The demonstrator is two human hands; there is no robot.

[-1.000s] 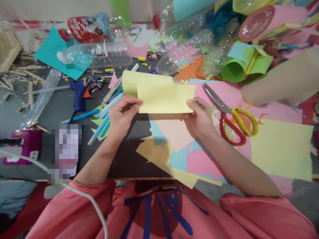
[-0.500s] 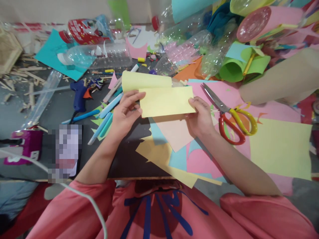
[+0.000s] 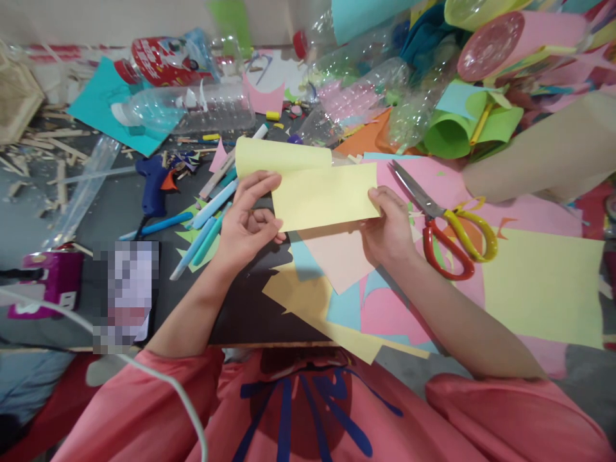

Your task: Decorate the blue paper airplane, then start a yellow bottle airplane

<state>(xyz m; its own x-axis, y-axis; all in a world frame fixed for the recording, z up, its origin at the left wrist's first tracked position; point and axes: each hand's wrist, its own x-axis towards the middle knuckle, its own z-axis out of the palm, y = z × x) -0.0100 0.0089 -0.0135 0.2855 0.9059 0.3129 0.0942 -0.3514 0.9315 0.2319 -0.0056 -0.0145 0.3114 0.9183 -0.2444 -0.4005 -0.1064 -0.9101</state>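
Observation:
Between my hands is a rectangular piece of pale yellow paper [image 3: 327,197], held up above the table. My left hand [image 3: 248,221] pinches its left edge with thumb and fingers. At the right edge, my right hand [image 3: 391,221] grips it, the thumb on top and the other fingers partly hidden beneath. Just behind the piece lies a bottle wrapped in yellow paper [image 3: 283,156]. Scissors [image 3: 436,212] with one red and one yellow handle rest to the right of my right hand. Several markers [image 3: 208,212] lie left of my left hand.
A blue hot glue gun [image 3: 153,186] and a phone [image 3: 132,292] lie at the left. Clear plastic bottles [image 3: 192,108] and coloured paper crowd the back. A sheet of yellow paper [image 3: 543,282] lies at the right. Another person's arm [image 3: 543,151] reaches in from the right.
The yellow paper has tilted slightly, its right end rising and its left end dropping a little. The fingers of my left hand have curled more at its left edge.

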